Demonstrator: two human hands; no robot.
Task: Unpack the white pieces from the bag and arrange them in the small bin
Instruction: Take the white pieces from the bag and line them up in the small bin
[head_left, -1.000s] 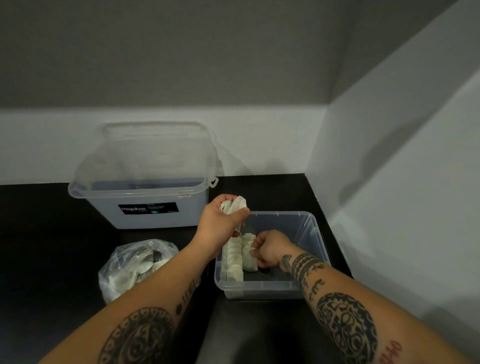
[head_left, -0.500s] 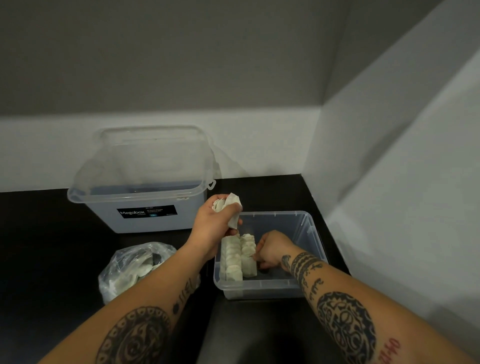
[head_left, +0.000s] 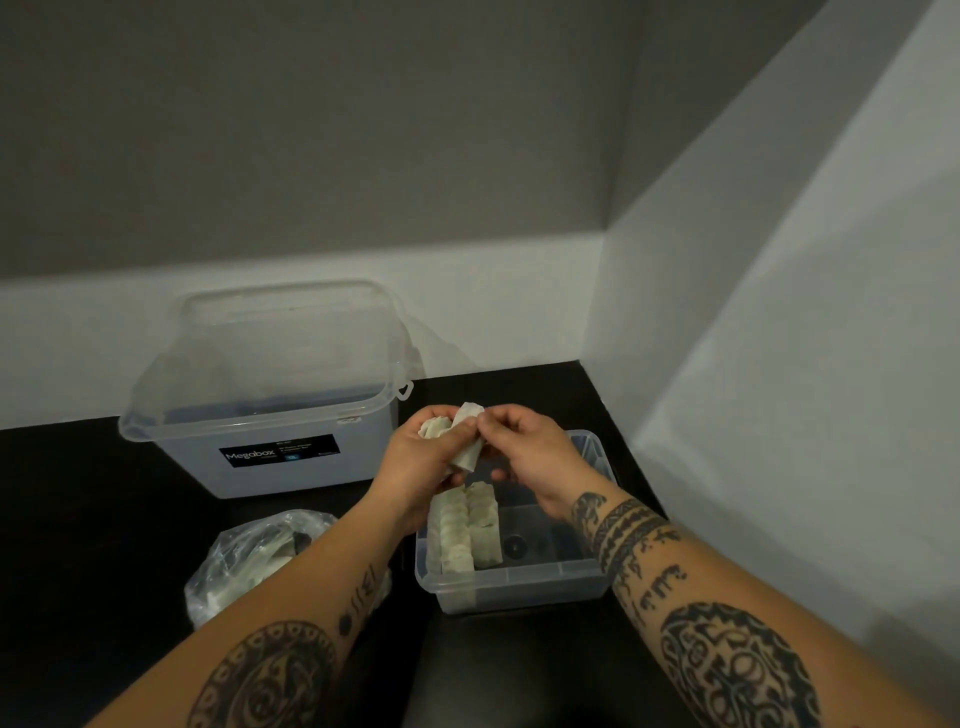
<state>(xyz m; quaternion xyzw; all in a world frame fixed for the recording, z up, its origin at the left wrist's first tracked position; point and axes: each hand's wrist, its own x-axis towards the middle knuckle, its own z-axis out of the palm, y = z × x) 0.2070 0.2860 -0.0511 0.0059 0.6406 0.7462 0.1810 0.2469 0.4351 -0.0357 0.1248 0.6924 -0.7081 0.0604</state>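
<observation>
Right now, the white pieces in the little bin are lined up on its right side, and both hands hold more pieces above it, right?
No. The head view shows the rows of white pieces lined up on the left side of the small clear bin, not the right. The left hand and right hand do hold loose pieces above it.

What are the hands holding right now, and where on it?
Left hand grips a bunch of white pieces round their middle; right hand pinches the upper end of one.
</observation>
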